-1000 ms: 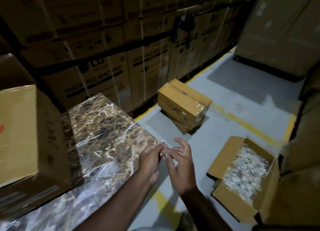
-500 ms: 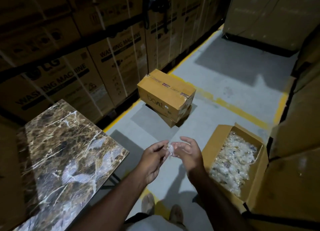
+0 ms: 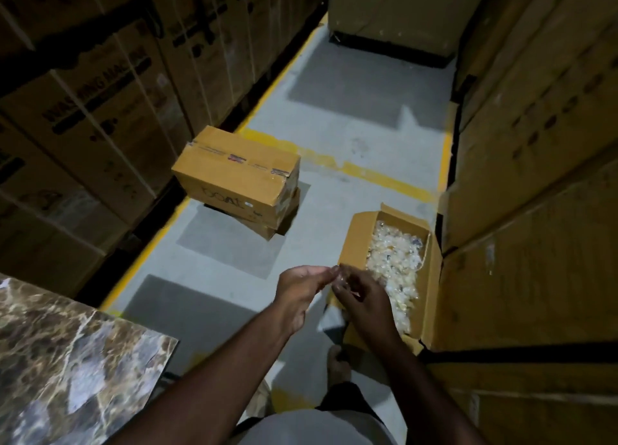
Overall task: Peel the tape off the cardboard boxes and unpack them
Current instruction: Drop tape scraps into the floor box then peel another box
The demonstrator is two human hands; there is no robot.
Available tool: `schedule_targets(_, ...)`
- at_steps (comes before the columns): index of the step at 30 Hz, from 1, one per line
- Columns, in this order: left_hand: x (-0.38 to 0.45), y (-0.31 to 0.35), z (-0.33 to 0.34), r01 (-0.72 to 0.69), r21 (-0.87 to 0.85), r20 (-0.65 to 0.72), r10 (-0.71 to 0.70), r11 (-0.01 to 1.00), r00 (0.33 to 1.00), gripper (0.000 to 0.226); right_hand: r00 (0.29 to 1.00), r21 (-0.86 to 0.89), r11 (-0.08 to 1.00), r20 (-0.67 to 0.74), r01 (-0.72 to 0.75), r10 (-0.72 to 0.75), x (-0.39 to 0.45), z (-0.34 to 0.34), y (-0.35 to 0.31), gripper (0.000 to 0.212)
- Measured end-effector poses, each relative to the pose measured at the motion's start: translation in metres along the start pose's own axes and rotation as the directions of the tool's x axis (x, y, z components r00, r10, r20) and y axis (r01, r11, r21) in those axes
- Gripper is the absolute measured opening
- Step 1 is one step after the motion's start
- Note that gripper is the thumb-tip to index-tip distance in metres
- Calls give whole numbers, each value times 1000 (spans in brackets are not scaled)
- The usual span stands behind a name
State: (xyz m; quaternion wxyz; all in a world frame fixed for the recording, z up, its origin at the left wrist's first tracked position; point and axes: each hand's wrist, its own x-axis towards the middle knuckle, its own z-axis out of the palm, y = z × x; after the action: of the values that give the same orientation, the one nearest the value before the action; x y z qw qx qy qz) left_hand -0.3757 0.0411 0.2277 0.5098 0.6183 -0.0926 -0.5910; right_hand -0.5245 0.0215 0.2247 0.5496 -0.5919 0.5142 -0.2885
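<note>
Right now both hands, left hand (image 3: 298, 291) and right hand (image 3: 359, 297), pinch a clear tape scrap (image 3: 338, 276) at lower centre; sticky, it may cling and miss the open box (image 3: 354, 244).

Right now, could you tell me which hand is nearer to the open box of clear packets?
The right. The right hand hovers over the near left edge of the open box; the left hand is further left, over the grey floor.

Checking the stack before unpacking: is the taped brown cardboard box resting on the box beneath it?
Touching. The head view shows the taped brown cardboard box sitting skewed directly on the lower cardboard box, with no gap between them.
</note>
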Motion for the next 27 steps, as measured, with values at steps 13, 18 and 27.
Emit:
schedule_targets(13,151,-54,182,-90,621,98,37,779,995,27,874,-62,939,-390,-338,289,161,-177,152,21)
schedule_targets(18,205,-71,224,-155,771,173,30,618,984,22,851,-176,904,-442,-391,282,214,-212,221,20)
schedule_targets(27,234,-81,248,-144,826,171,2,545,985,17,815,-122,872,-435,-474,382,248,-246,278,18)
